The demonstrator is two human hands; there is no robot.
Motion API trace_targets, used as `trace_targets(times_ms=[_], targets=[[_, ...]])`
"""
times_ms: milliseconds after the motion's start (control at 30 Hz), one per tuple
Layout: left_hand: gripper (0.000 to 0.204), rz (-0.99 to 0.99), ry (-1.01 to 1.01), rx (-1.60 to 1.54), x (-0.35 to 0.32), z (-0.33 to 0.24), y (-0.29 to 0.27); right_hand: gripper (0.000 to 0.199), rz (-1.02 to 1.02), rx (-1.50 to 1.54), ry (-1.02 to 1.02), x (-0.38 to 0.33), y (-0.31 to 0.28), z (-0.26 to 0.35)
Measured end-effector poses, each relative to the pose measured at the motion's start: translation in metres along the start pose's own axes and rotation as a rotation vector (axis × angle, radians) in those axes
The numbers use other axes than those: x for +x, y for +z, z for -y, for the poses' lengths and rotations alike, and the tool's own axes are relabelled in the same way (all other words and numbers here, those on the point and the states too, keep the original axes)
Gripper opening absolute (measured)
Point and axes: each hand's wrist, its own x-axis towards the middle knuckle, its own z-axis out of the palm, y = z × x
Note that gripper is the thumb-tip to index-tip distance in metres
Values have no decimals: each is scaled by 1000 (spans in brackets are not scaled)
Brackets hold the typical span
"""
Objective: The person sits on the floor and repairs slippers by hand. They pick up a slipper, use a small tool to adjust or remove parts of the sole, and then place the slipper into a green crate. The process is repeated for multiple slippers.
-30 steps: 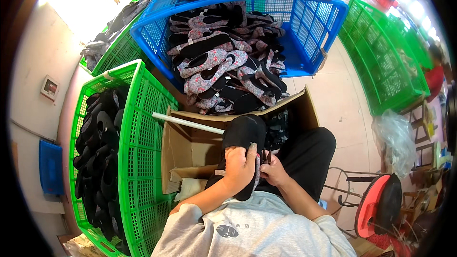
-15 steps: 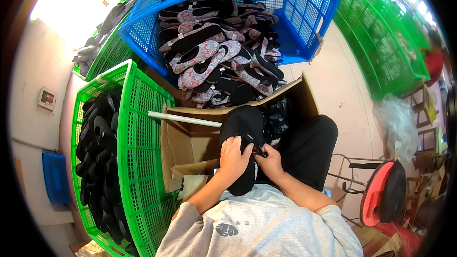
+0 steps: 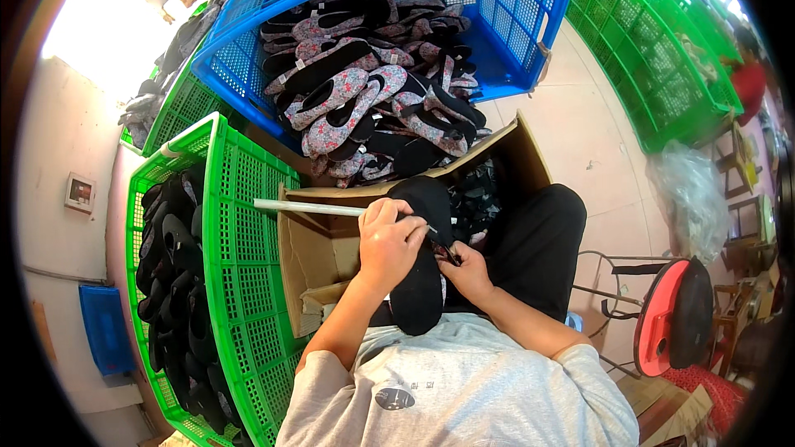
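Observation:
A black slipper [image 3: 416,294] lies lengthwise over my lap, its toe away from me and a small pale mark on its upper. My left hand [image 3: 385,240] is above its left side, fingers curled and pinched together near that mark. Whatever is between those fingertips is too small to make out. On the slipper's right side, my right hand [image 3: 469,271] grips the dark edge by the opening, where a bit of patterned lining shows. Part of the slipper is hidden beneath my left hand.
An open cardboard box [image 3: 331,190] stands before my knees, holding dark patterned items [image 3: 476,199]; a white rod [image 3: 306,207] crosses its rim. Beyond is a blue crate [image 3: 513,87] of floral slippers [image 3: 348,99]. A green crate [image 3: 248,281] of black slippers is left; a red-and-black stool [image 3: 662,319] is right.
My left hand has lifted from the slipper's upper and shifted left, its fingers now curled into a pinch. My right hand stays at the slipper's right edge. The view has shifted slightly.

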Motion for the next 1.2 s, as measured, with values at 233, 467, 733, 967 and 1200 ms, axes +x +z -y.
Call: trace_targets(times_ms=[233,467,733,967,1200], targets=[[9,142,-104,-312,12,23,5,20,124,105,150,2,-13,20],[10,335,-234,-409,22,32,5,21,89,8,-6,14,-43,31],[12,419,-358,-523,28,32,12,27,208,-205,-72,29,-48,69],[11,426,-385,-541,29,34,13,20,256,-316,-15,37,-47,101],[9,465,-431,-539,34,29,12,26,242,-371,-78,41,-47,98]])
